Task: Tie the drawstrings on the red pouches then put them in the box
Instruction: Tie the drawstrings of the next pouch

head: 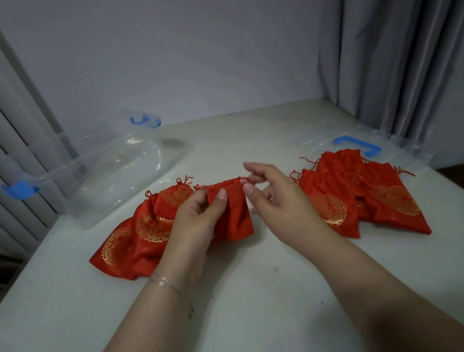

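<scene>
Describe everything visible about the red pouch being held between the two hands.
The held pouch is shiny red fabric, its plain side facing the camera, with no gold print showing. Its gathered mouth points away, its body hanging toward the table. The left hand pinches its upper left edge, thumb on the front; the right hand holds the drawstring at the upper right. It overlaps the left pile of pouches.

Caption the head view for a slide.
Left hand holds a red pouch; right hand pinches its drawstring; clear box empty.
</scene>
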A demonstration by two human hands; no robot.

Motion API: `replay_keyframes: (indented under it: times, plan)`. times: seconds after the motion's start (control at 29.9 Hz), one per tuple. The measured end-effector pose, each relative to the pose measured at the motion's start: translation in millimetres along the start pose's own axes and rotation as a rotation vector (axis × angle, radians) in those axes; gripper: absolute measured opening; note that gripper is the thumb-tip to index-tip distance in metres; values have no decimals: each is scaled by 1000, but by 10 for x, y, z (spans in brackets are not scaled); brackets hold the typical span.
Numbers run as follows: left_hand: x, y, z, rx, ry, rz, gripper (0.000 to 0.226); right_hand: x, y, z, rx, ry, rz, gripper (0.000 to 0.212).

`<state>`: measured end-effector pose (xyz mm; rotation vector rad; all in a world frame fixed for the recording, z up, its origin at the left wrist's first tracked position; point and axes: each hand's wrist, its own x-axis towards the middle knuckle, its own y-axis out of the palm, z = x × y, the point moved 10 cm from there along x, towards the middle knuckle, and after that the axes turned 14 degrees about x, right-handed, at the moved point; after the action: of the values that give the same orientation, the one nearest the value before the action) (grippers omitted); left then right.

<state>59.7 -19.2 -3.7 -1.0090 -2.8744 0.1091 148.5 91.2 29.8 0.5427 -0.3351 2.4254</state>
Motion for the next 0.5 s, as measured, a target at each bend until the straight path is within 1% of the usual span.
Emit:
replay_keyframes:
  times: [0.03, 0.1, 0.13, 0.2, 0.37, 0.5]
  plan:
    - [-2, 12, -10, 11, 12, -1, 19, -2, 9, -71, 3, 42, 12, 26]
    - [-3, 18, -30, 52, 43, 4, 30, -5, 16, -120, -7, 61, 16, 12]
    - [-7, 25, -48, 70, 54, 8, 36, -6, 11, -123, -10, 66, 15, 9]
    - [-6, 0, -52, 77, 53, -8, 40, 2, 2, -109, -21, 68, 11, 12]
    - [22, -118, -25, 87, 39, -82, 29, 8, -31, -39, -32, 60, 4, 17]
    - [48, -206, -38, 18, 24, -115, 28, 24, -152, -27, 33, 84, -70, 18]
